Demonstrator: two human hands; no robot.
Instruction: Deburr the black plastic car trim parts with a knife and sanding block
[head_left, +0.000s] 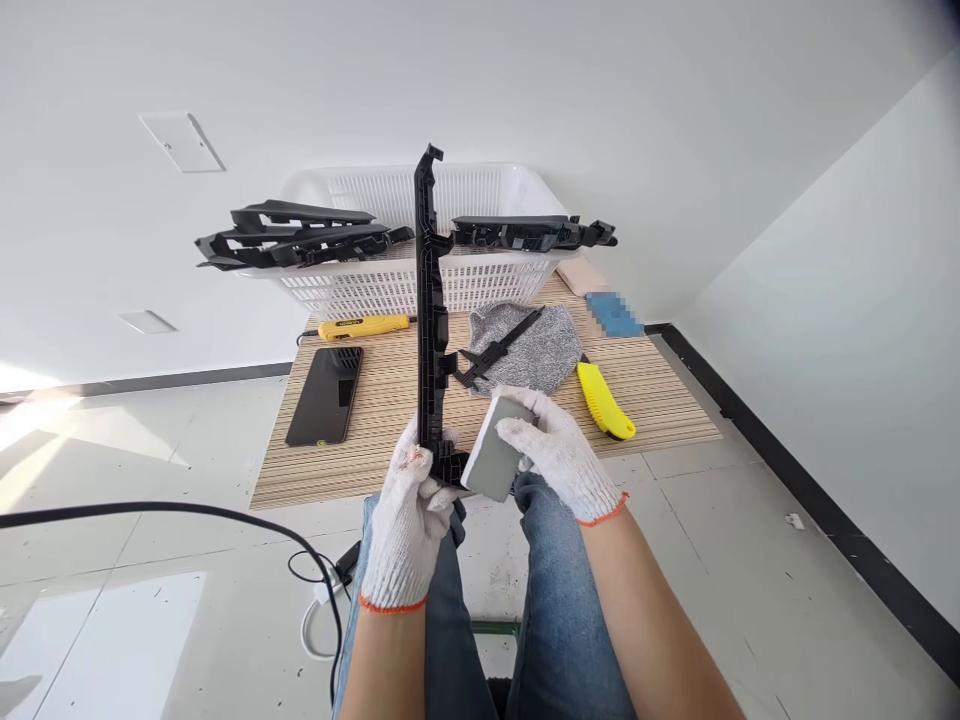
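Observation:
My left hand (409, 515), in a white knit glove with an orange cuff, is closed around the lower end of a long black plastic trim piece (431, 310). The piece stands nearly upright, its ribbed side with clips toward me. In my gloved right hand (559, 450) is a grey-green sanding sponge (495, 450) with a white edge, gripped between thumb and fingers. The sponge is close to the foot of the trim piece; whether they touch I cannot tell. Some left fingers are hidden behind the piece.
Behind stands a white plastic basket (345, 290) with several black trim pieces (300, 235) across it. On the striped table (375, 470) lie a phone (324, 395), a yellow corded tool (364, 327), a grey cloth (547, 350), a black caliper (499, 350) and a yellow-handled cutter (604, 400). A black cable (187, 508) crosses left.

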